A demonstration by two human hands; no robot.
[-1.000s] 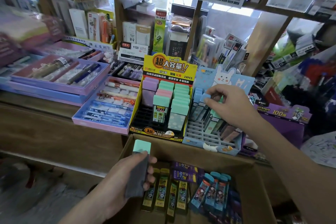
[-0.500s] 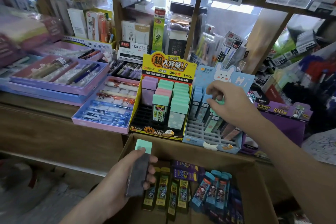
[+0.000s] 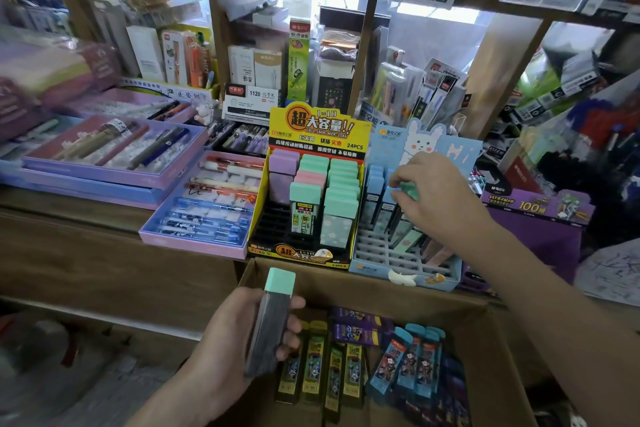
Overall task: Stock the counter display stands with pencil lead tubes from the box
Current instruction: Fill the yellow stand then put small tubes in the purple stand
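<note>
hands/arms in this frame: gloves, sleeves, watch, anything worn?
Nothing worn that shows. Left hand and right hand are bare: no gloves, rings, watch or wristband visible. Both forearms are uncovered as far as the frame reaches, with no sleeve edge in view.

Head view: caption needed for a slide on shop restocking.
Left hand holds a mint-capped lead tube over the box; right hand pinches a second tube at the blue stand.
</note>
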